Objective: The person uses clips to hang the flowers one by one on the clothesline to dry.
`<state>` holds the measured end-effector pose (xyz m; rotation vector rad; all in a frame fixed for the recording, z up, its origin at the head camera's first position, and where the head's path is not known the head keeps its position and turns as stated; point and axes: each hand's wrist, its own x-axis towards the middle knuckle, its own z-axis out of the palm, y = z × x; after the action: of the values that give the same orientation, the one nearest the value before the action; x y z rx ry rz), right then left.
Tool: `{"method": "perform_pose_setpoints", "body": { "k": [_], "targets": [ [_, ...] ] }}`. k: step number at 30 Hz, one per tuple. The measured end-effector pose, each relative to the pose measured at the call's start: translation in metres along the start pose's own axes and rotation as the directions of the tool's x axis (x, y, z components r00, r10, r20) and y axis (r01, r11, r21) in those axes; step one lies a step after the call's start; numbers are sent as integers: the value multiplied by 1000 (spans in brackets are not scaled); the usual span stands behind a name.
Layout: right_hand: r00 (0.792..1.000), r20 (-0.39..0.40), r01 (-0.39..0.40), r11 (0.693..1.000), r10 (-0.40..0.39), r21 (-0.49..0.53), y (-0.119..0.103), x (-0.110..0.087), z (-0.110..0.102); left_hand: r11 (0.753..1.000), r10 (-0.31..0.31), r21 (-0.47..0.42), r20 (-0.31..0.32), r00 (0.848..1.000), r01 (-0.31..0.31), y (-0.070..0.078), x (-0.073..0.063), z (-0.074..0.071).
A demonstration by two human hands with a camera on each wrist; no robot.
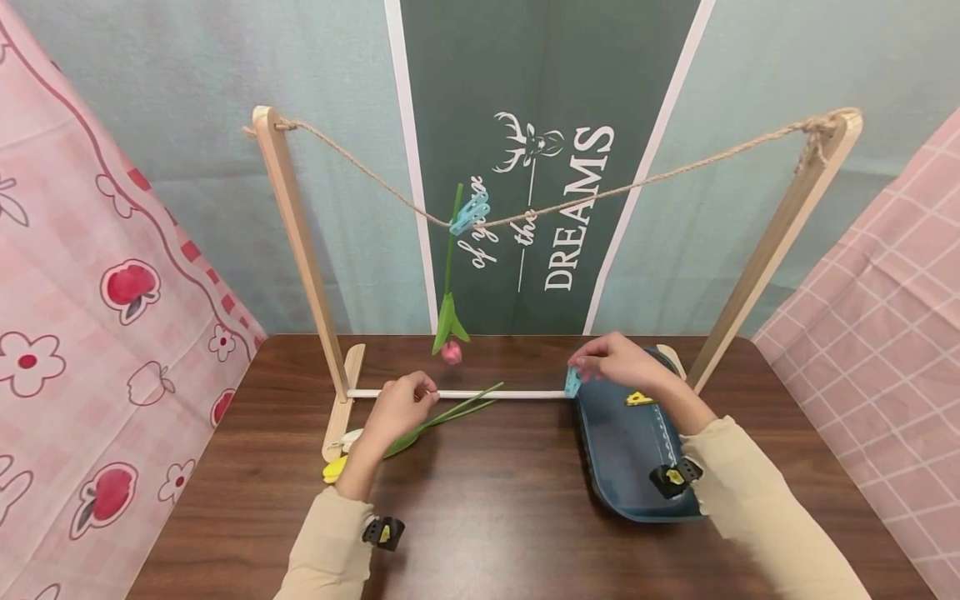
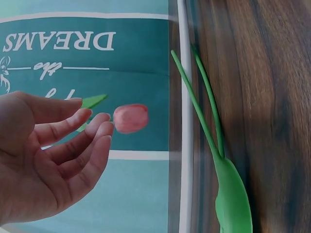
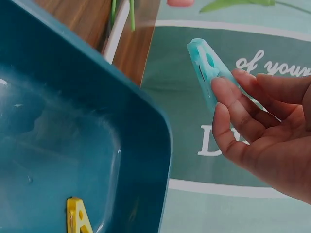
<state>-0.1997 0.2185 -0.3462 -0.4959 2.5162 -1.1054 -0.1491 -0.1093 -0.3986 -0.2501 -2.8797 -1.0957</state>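
My right hand [image 1: 621,363] pinches a light blue clothespin [image 3: 206,68] at the left rim of the blue basin [image 1: 617,475]. Nothing is between the fingers of my left hand [image 1: 403,407], which hovers above the white crossbar with its fingers loosely bent. Beneath that hand lie a yellow tulip [image 1: 334,472] and a white tulip [image 1: 351,439], their green stems pointing right; my left forearm partly covers them. A pink tulip [image 2: 130,118] hangs head down from the rope [image 1: 592,198], clipped there by another light blue clothespin [image 1: 470,214].
Two wooden posts [image 1: 300,242] hold up the sagging rope, with a white crossbar [image 1: 517,395] low between them. Inside the basin is a yellow clothespin [image 1: 640,399]. A curtain with lettering [image 1: 577,208] hangs behind the brown table [image 1: 480,517].
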Motion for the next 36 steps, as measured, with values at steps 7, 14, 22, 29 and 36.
{"method": "perform_pose_setpoints", "body": {
  "k": [7,14,22,29,36],
  "targets": [
    [1000,3,22,1000,-22,8,-11,3,11,998,59,17,21,998,-59,8,1,9],
    [998,26,56,997,-58,53,-16,5,22,996,85,11,67,994,-86,21,3,19],
    [993,45,105,992,-108,76,-20,7,34,994,110,-7,146,983,-110,36,3,32],
    [987,70,137,982,-146,128,-23,6,42,992,126,-33,187,974,-122,45,2,42],
    [982,90,149,976,-164,157,-28,6,50,986,165,-38,187,968,-160,55,3,51]
  ]
}}
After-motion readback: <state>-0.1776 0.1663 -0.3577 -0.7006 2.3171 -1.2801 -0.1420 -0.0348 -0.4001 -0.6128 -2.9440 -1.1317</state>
